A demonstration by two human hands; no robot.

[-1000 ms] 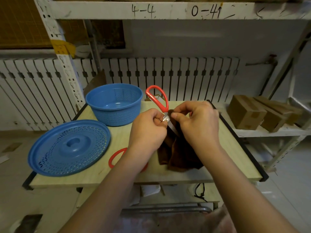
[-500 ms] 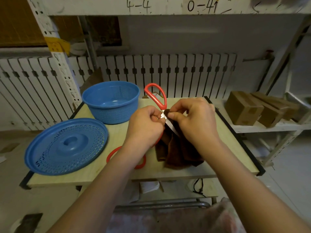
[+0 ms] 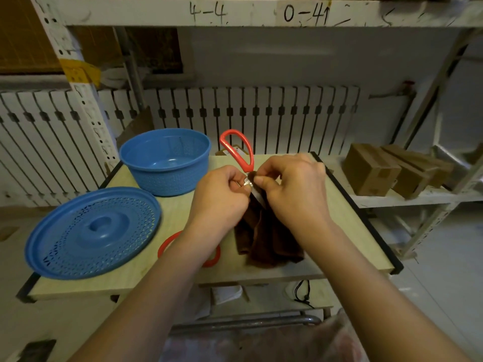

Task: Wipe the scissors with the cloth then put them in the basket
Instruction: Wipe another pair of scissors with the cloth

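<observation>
Both hands pinch the scissors (image 3: 239,155) near the pivot: left hand (image 3: 222,197) on metal, right hand (image 3: 295,189) through the brown cloth (image 3: 266,239). One red handle loop rises above the grip; the blue basket (image 3: 166,160) stands on the table (image 3: 347,231) to its left.

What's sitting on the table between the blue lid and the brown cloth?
In the head view, a red scissor handle loop lies between the blue lid and brown cloth, partly hidden by the left forearm.

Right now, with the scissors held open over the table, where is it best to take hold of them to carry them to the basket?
Probably by the upper red handle loop, from above: it stands free above both hands, while the blade lies against the cloth.
</observation>
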